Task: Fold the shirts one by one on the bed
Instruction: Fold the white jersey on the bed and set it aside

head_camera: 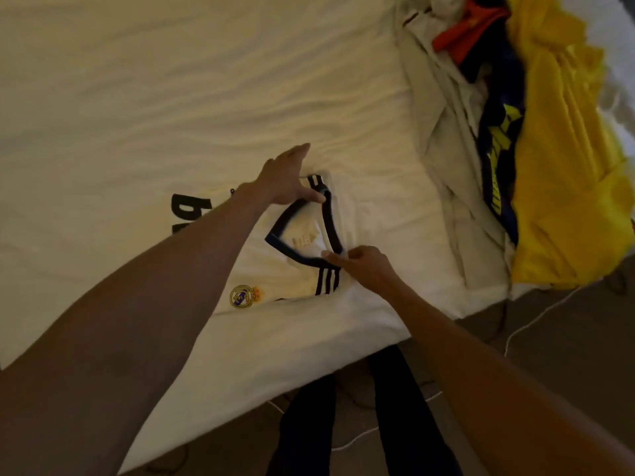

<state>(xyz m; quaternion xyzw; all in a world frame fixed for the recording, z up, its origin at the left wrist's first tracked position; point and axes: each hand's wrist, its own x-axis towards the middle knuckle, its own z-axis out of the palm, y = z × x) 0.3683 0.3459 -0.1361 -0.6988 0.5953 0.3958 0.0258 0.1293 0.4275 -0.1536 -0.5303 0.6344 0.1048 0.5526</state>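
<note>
A white football shirt (295, 273) with a dark collar, black shoulder stripes and a round crest lies flat on the white bed (171, 97), collar toward the right. My left hand (288, 176) pinches the far shoulder by the collar between thumb and fingers. My right hand (364, 266) pinches the near shoulder next to the black stripes, fingers curled.
A heap of unfolded shirts (549, 149), yellow, dark blue, orange and white, fills the bed's right side. The bed's edge runs diagonally below the shirt. My dark-trousered legs (360, 424) stand on the floor, where white and dark cables (536, 321) lie.
</note>
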